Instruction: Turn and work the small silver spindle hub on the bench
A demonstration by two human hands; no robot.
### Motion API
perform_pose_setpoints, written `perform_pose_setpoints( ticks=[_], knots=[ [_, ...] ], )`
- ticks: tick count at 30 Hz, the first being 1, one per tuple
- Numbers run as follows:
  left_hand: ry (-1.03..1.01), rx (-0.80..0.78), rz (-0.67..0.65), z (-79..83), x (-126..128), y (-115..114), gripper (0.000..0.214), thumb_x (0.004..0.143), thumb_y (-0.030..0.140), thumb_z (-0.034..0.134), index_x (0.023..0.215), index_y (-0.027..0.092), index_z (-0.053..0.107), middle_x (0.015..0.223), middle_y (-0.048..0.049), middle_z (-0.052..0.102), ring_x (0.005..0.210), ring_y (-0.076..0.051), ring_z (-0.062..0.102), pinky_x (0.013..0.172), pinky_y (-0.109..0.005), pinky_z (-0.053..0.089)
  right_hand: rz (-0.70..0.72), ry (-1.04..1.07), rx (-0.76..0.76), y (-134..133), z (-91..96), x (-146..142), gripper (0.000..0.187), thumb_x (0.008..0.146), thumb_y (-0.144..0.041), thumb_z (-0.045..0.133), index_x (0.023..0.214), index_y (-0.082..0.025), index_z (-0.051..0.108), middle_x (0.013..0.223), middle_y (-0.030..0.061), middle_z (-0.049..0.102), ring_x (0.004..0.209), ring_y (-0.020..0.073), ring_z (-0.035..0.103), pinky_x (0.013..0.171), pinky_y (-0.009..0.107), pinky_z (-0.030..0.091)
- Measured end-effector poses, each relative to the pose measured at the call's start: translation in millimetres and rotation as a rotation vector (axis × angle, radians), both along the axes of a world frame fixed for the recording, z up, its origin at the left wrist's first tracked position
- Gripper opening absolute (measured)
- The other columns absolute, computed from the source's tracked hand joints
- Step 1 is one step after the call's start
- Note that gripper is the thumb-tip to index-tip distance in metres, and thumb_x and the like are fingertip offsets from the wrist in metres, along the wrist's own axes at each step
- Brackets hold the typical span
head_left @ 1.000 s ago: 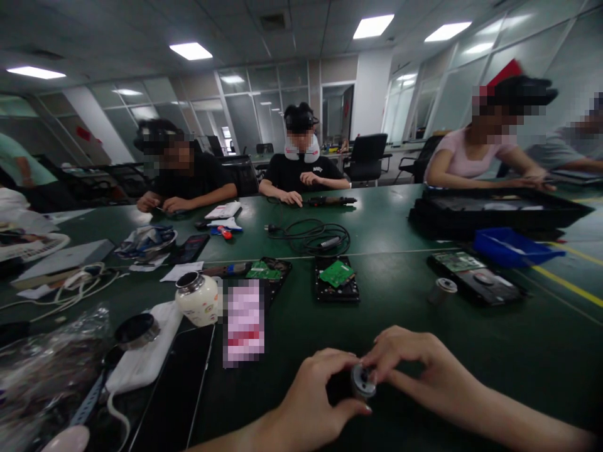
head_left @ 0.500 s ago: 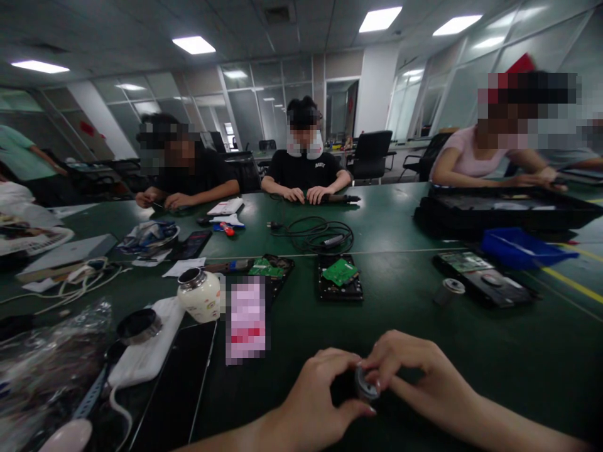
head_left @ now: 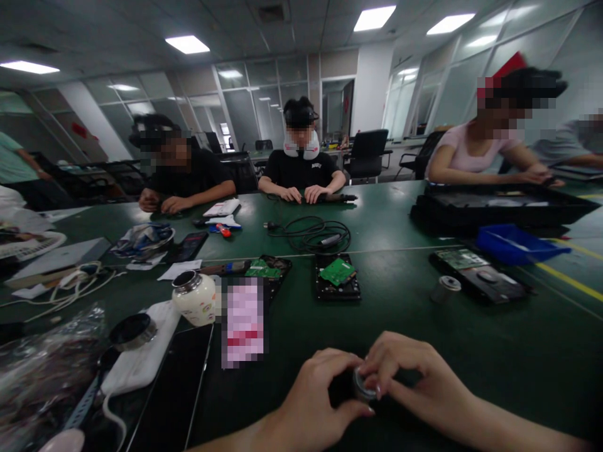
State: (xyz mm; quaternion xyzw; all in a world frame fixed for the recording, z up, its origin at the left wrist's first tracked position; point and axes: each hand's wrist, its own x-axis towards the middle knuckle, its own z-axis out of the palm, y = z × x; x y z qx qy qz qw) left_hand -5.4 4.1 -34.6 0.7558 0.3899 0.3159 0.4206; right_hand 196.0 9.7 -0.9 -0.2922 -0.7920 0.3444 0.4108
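A small round grey metal part (head_left: 363, 384) is between my two hands, low in the head view. My left hand (head_left: 316, 395) grips its side, with the index finger behind it and the thumb in front. The fingertips of my right hand (head_left: 414, 370) are closed at the part's top and right rim, covering much of it. Beyond my right hand, a metal cylinder (head_left: 446, 290) stands on the green table (head_left: 391, 295). Hard drives with green circuit boards lie farther off, one in the middle (head_left: 337, 276) and one on the right (head_left: 483, 275).
Left of my hands are a pink packet (head_left: 244, 323), a cream jar (head_left: 194, 301), a dark tablet-like slab (head_left: 172, 383) and a plastic bag (head_left: 47, 370). A coiled black cable (head_left: 311, 235), blue tray (head_left: 518, 243) and black bin (head_left: 494, 207) lie farther back. Several people sit opposite.
My right fingertips have shifted slightly over the metal part's top. The left hand keeps its grip. The whole view has drifted a little, so the table things appear farther left.
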Motion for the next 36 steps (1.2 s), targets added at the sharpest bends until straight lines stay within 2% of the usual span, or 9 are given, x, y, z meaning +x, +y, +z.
perform_pose_setpoints(
  ticks=[4,9,13,18,21,23,28,32,36],
  knots=[
    [0.005,-0.002,-0.003,-1.6,0,0,0.040,0.066,0.020,0.086,0.104,0.022,0.070,0.104,-0.0031,0.070,0.097,-0.023,0.063,0.089,-0.034,0.048,0.010,-0.010,0.022,0,-1.8,1,0.008,0.086,-0.018,0.068,0.078,-0.020,0.070,0.083,0.0043,0.075,0.084,0.0157,0.069,0.075,0.028,0.054],
    [-0.023,0.026,-0.004,-6.0,-1,0,0.041,0.066,0.017,0.085,0.103,0.022,0.070,0.106,-0.0029,0.070,0.101,-0.022,0.062,0.093,-0.034,0.046,0.048,-0.067,0.072,-2,1.2,2,0.011,0.086,-0.012,0.065,0.090,-0.022,0.069,0.097,0.0053,0.074,0.107,0.0201,0.065,0.096,0.038,0.049],
    [-0.023,0.010,0.011,-4.7,0,0,0.043,0.065,0.016,0.086,0.104,0.023,0.070,0.107,-0.0024,0.070,0.102,-0.023,0.062,0.093,-0.033,0.046,0.073,-0.012,0.066,-2,7.6,-1,0.016,0.086,-0.007,0.063,0.089,-0.022,0.069,0.095,0.0044,0.074,0.107,0.0191,0.066,0.090,0.034,0.055],
    [-0.004,-0.014,0.002,2.2,0,0,0.047,0.065,0.017,0.086,0.108,0.025,0.069,0.107,-0.0019,0.070,0.101,-0.022,0.063,0.094,-0.033,0.047,-0.082,0.075,0.065,6,15.8,20,0.015,0.083,-0.009,0.068,0.087,-0.024,0.068,0.095,0.0033,0.073,0.096,0.0183,0.070,0.078,0.028,0.060],
    [0.007,-0.028,-0.025,5.6,-1,0,0.047,0.067,0.017,0.086,0.109,0.028,0.069,0.108,-0.0002,0.070,0.103,-0.021,0.062,0.094,-0.032,0.046,-0.218,-0.002,0.006,17,5.8,48,0.007,0.082,-0.018,0.071,0.087,-0.023,0.069,0.112,0.0065,0.067,0.088,0.0187,0.072,0.079,0.033,0.060],
    [0.011,-0.037,-0.025,6.8,-1,0,0.047,0.067,0.018,0.086,0.110,0.028,0.069,0.109,-0.0004,0.069,0.103,-0.021,0.062,0.095,-0.033,0.046,-0.277,-0.131,0.004,25,-9.1,67,0.007,0.081,-0.024,0.072,0.088,-0.021,0.071,0.110,0.0089,0.068,0.095,0.0231,0.070,0.085,0.038,0.058],
    [0.011,-0.053,-0.017,6.9,-1,0,0.045,0.067,0.018,0.086,0.108,0.028,0.069,0.109,0.0002,0.069,0.104,-0.021,0.062,0.095,-0.032,0.046,-0.281,-0.288,-0.103,35,-37.6,84,0.013,0.084,-0.032,0.068,0.088,-0.020,0.072,0.106,0.0102,0.071,0.101,0.0253,0.067,0.090,0.041,0.054],
    [0.009,-0.044,-0.012,5.5,0,0,0.046,0.067,0.017,0.085,0.108,0.027,0.068,0.109,-0.0006,0.069,0.102,-0.022,0.062,0.094,-0.033,0.047,-0.290,-0.132,-0.102,24,-18.1,62,0.011,0.084,-0.030,0.069,0.081,-0.019,0.071,0.101,0.0088,0.071,0.095,0.0232,0.069,0.086,0.039,0.056],
    [0.012,-0.034,-0.008,3.9,1,0,0.046,0.066,0.014,0.085,0.107,0.026,0.069,0.106,-0.0011,0.069,0.101,-0.022,0.062,0.092,-0.033,0.047,-0.082,0.039,-0.047,6,12.1,25,0.007,0.083,-0.016,0.070,0.080,-0.022,0.071,0.103,0.0048,0.069,0.095,0.0180,0.068,0.081,0.031,0.058]
  ],
)
